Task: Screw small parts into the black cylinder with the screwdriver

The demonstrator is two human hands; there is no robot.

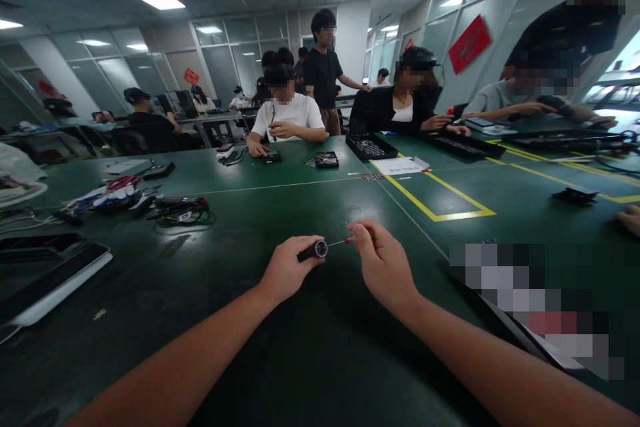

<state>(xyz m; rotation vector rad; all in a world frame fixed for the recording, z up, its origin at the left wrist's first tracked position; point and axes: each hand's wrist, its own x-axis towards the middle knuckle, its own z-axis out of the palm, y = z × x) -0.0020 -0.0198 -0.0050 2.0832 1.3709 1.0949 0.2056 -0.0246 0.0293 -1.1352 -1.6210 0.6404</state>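
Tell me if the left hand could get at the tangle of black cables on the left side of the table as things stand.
Probably not freely. The left hand is closed around a small black cylinder, so it is occupied. The green table between it and the black cables looks bare, but they lie well off to the left.

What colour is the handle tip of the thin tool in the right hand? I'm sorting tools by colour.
Red, on the thin tool pinched in the right hand; head view.
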